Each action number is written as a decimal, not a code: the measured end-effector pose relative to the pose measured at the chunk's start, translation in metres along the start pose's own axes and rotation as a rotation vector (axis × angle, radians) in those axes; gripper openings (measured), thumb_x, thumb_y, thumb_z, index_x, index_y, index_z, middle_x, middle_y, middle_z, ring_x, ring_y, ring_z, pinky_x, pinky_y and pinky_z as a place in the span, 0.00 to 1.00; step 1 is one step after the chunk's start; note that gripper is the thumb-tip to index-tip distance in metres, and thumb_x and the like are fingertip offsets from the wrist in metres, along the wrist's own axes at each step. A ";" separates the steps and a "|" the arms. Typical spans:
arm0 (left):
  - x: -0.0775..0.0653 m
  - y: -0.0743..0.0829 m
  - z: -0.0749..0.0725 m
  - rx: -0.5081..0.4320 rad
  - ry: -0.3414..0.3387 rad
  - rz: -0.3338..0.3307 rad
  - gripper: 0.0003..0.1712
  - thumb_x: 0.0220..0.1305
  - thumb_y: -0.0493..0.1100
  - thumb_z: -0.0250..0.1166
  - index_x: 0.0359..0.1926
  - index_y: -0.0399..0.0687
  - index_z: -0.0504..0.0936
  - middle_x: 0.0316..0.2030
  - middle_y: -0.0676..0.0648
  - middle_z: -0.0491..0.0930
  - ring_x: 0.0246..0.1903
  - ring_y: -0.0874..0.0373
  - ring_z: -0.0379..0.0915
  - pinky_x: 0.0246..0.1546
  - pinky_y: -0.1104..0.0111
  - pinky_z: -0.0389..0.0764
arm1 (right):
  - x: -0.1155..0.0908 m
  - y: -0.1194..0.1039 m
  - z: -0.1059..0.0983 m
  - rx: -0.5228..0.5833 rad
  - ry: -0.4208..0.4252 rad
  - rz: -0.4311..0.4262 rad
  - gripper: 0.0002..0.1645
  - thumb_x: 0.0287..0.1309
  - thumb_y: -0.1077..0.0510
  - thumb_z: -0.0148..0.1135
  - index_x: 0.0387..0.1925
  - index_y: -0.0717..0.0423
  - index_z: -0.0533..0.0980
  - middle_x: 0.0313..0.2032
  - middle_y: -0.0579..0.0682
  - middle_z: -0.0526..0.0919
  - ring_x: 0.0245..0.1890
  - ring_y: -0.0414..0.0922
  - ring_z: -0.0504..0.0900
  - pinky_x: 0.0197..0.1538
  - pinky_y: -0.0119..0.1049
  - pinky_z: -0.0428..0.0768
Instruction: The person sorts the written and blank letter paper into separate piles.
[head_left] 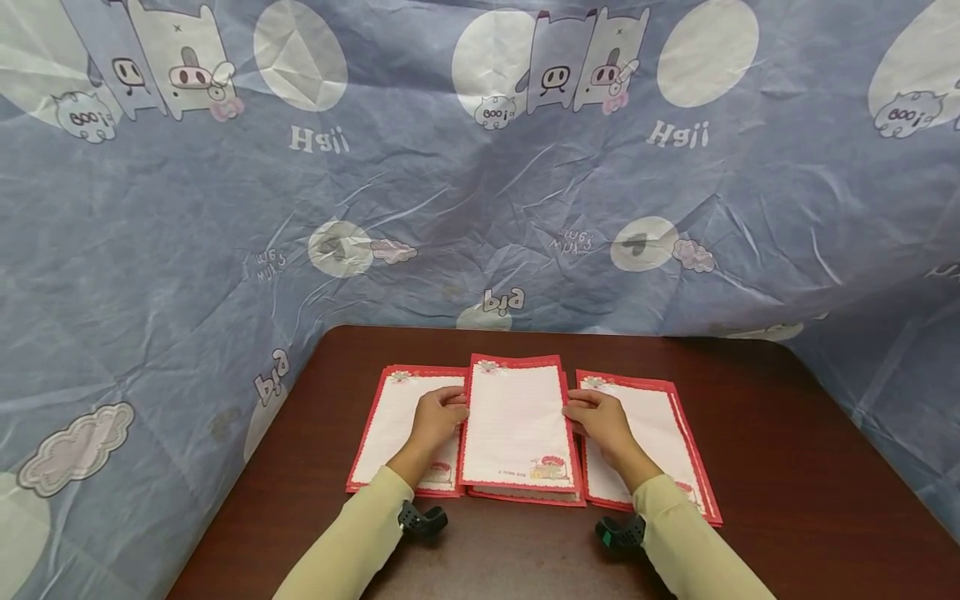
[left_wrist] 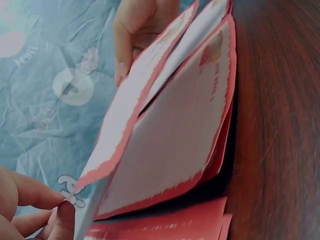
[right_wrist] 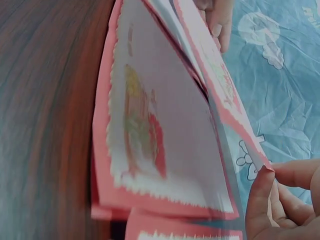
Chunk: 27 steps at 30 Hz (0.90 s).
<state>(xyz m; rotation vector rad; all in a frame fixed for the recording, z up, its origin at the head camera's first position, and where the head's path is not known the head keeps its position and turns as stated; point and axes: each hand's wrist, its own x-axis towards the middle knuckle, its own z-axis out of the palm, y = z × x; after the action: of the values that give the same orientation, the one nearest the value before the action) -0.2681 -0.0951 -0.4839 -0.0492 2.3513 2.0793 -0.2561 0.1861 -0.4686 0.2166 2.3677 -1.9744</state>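
in the head view, the left hand (head_left: 439,421) and the right hand (head_left: 602,423) each pinch one side edge of a red-bordered sheet (head_left: 517,425), which is above the middle of the bench (head_left: 795,475). its long axis runs away from the person, a flower print at the far left corner and a coloured drawing at the near right one; the small print beside that drawing is too small to read. another red-bordered sheet (head_left: 525,497) peeks out under its near edge. a left pile (head_left: 386,433) and a right pile (head_left: 651,417) of like papers lie either side, the right one's far end turned leftward. the cloth (head_left: 435,200) behind carries lettering like "hgii" and "boo".

in the left wrist view, the left thumb and forefinger nip the edge of the lifted sheet, which slants above bowed papers beneath.

in the right wrist view, the right thumb and forefinger pinch the opposite edge; a blurred red and yellow drawing shows on the paper below.
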 end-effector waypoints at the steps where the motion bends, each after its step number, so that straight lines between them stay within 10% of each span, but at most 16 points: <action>1: 0.000 0.000 -0.002 0.004 0.003 0.002 0.23 0.63 0.28 0.64 0.59 0.28 0.79 0.49 0.36 0.83 0.44 0.52 0.81 0.41 0.68 0.82 | 0.000 -0.001 0.002 -0.003 -0.004 0.000 0.26 0.66 0.63 0.66 0.63 0.69 0.74 0.47 0.57 0.84 0.35 0.37 0.83 0.41 0.34 0.84; 27: -0.011 -0.010 -0.089 0.081 0.158 -0.090 0.20 0.67 0.30 0.62 0.59 0.34 0.82 0.49 0.37 0.82 0.47 0.48 0.77 0.46 0.66 0.83 | 0.008 -0.016 0.099 0.045 -0.084 -0.049 0.18 0.65 0.67 0.63 0.56 0.67 0.79 0.40 0.56 0.82 0.32 0.43 0.82 0.38 0.37 0.85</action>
<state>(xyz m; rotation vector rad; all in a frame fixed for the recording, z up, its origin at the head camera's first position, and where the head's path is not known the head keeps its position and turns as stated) -0.2553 -0.1847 -0.4828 -0.3238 2.4675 2.0065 -0.2713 0.0873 -0.4724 0.0773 2.3010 -2.0170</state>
